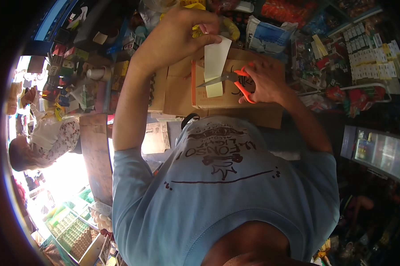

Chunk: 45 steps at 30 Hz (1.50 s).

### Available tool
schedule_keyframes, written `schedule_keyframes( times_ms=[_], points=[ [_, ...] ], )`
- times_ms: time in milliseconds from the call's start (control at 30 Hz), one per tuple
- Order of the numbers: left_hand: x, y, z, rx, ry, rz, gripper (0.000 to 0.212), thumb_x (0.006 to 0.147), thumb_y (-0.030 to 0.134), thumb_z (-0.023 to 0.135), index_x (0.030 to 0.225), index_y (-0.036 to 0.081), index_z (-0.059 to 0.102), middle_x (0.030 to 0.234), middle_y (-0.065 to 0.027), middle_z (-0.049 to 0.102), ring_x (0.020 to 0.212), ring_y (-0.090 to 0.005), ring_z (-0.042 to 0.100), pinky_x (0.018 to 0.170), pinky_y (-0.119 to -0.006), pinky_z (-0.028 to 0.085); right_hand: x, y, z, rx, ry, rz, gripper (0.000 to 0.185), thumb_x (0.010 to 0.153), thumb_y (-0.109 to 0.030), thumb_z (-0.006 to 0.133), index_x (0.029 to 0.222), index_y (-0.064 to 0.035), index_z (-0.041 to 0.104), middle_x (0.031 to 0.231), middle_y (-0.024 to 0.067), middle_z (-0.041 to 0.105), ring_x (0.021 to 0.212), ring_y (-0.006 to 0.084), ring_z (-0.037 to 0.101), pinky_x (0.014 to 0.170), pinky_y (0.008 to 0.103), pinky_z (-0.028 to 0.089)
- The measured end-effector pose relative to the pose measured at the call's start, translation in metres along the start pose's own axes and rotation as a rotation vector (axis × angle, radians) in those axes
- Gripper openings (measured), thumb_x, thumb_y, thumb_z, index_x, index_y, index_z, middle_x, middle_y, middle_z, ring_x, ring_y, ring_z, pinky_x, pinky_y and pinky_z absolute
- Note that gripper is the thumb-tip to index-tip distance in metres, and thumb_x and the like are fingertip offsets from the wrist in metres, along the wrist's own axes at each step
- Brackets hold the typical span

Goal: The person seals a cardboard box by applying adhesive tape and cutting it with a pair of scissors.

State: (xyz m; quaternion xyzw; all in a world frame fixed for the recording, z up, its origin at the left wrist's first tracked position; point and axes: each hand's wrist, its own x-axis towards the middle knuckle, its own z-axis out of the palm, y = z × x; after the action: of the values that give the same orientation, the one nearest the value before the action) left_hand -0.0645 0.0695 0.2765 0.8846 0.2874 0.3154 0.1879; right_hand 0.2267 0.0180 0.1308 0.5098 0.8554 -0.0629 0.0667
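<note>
My left hand [183,36] pinches the top end of a pale strip of paper [216,56] between thumb and fingers. The strip hangs down over a cardboard box [200,103], and its lower part looks more yellow. In my right hand [268,81] is a pair of scissors [231,77] with orange handles, with fingers and thumb at the two loops. The metal blades point left and lie across the strip near its lower end. Whether paper sits between the blades cannot be made out. Dark handwriting on the box shows partly behind the scissors.
Flattened cardboard [178,89] lies under and beside the box. Behind it stands a blue and white bag [270,35]. Sachets in strips [369,56] hang at right near a white wire rack [366,87]. Another person [50,143] is at far left, beyond a wooden board [95,153]; egg trays [73,232] sit below.
</note>
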Motion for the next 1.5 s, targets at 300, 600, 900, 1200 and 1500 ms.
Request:
schedule_keyframes(
  times_ms=[300,600,900,1200,1500],
  points=[
    [0.0,0.008,-0.002,0.053,-0.036,-0.054,0.023,0.087,0.016,0.084,0.091,-0.002,0.069,0.082,-0.0098,0.071,0.078,-0.0204,0.068,0.077,-0.032,0.054,-0.01,0.001,0.004,0.109,-0.014,-0.049,0.108,0.06,-0.082,0.082,0.139,-0.0131,0.059,0.142,0.0174,0.054,0.137,0.0419,0.046,0.111,0.0566,0.032],
    [-0.002,0.004,-0.002,0.02,-0.032,0.009,0.022,0.088,0.015,0.083,0.09,-0.002,0.069,0.082,-0.0105,0.071,0.078,-0.0213,0.069,0.076,-0.033,0.054,-0.004,0.012,0.002,0.204,-0.088,-0.092,0.082,0.064,-0.071,0.087,0.124,-0.0147,0.076,0.138,0.0131,0.064,0.132,0.0326,0.055,0.114,0.0545,0.031],
    [-0.003,0.006,-0.005,0.001,-0.028,-0.002,0.022,0.087,0.015,0.083,0.091,-0.002,0.069,0.082,-0.0104,0.071,0.077,-0.0214,0.07,0.074,-0.032,0.053,-0.02,0.005,0.0,0.051,0.105,-0.107,0.099,0.057,-0.073,0.089,0.129,-0.01,0.063,0.135,0.0181,0.058,0.126,0.0408,0.053,0.109,0.058,0.037],
    [-0.016,-0.007,-0.023,-0.078,0.031,-0.146,0.017,0.09,0.009,0.081,0.098,0.0,0.07,0.094,-0.0043,0.073,0.087,-0.0118,0.068,0.08,-0.028,0.055,-0.019,0.01,-0.002,0.083,0.061,-0.029,0.104,0.052,-0.064,0.095,0.135,-0.0159,0.056,0.137,0.0162,0.051,0.134,0.0381,0.045,0.107,0.0555,0.036],
    [-0.111,-0.057,0.043,-0.573,0.615,-0.704,0.094,0.091,0.008,0.079,0.16,0.008,0.015,0.137,-0.0216,0.057,0.106,-0.0232,0.07,0.089,-0.034,0.058,-0.013,0.012,-0.002,0.047,0.239,-0.035,0.106,0.05,-0.06,0.097,0.135,-0.0117,0.055,0.135,0.0154,0.051,0.13,0.0366,0.049,0.102,0.0511,0.042]
  ],
)
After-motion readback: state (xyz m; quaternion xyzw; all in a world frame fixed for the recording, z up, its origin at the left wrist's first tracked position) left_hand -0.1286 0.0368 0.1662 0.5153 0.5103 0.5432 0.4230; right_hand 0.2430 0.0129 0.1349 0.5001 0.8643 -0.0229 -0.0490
